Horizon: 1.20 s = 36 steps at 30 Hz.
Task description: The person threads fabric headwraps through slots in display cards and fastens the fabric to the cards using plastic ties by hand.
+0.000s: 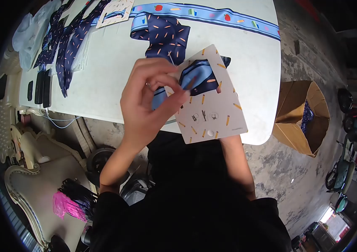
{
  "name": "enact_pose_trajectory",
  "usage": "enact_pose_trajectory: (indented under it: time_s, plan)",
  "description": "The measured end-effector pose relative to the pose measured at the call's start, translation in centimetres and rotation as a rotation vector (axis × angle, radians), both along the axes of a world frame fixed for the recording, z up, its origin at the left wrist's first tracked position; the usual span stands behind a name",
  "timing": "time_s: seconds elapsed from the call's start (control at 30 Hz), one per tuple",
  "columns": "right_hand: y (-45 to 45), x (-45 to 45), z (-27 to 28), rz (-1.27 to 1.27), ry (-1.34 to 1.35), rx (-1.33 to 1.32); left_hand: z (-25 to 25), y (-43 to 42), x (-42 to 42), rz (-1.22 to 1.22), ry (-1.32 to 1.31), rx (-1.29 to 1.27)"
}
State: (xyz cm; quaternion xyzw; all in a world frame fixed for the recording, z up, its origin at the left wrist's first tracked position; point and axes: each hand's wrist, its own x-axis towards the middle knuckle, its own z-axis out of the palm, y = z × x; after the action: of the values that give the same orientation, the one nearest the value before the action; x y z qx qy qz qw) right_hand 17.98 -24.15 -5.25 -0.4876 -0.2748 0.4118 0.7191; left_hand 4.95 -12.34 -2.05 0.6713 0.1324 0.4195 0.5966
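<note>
In front of me I hold a white card printed with small pencils and line drawings. A folded silky scarf, navy and light blue with a pencil print, sits in its upper part. My right hand supports the card from behind, its fingers mostly hidden. My left hand is raised at the card's left edge, thumb and fingertip pinched close against the scarf. What lies in that pinch is too small and blurred to make out. Behind this hand, a navy piece of pencil-print fabric lies on the white table.
A long light-blue printed strip crosses the table's far side. Navy scarves, another card, a plastic bag and black devices lie left. An open cardboard box stands right; a carved chair is lower left.
</note>
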Motion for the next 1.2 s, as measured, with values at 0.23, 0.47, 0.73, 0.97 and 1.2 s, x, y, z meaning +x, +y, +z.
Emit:
enact_pose_trajectory:
  time_s: [0.23,0.47,0.73,0.97,1.2]
  plan:
    - [0.2,0.4,0.4,-0.023,-0.313,-0.050,-0.6,0.5,1.3,0.070,0.158,0.118]
    - [0.3,0.4,0.0,-0.013,-0.190,-0.016,-0.6,0.9,1.0,0.028,0.132,0.290]
    - [0.3,0.7,0.0,-0.018,-0.410,-0.004,-1.0,0.0,1.1,0.027,0.072,-0.081]
    - [0.1,0.4,-0.4,-0.001,-0.326,-0.046,-1.5,0.3,0.8,0.015,0.074,-0.011]
    - [0.0,0.9,-0.9,0.003,-0.408,-0.014,-0.9,0.4,1.1,-0.001,0.144,-0.077]
